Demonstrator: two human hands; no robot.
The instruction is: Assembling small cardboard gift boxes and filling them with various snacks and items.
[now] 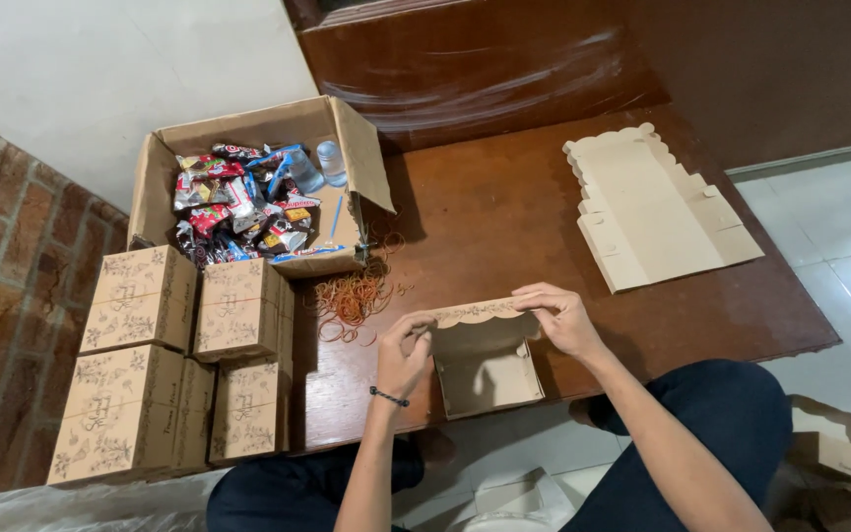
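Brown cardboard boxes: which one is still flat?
The unfolded brown cardboard box sheet lying alone at the table's far right; the stacked printed boxes on the left are folded shut.

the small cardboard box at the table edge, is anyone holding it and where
Yes: both hands hold the open cardboard box, left hand at its left wall, right hand on its scalloped lid flap.

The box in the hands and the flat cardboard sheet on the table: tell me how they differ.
The box is partly folded, its walls raised and scalloped flap up; the flat sheet lies unfolded. The left hand and right hand grip the box; nothing touches the sheet. The box sits at the near table edge, the sheet farther right. Both are tan cardboard with scalloped edges.
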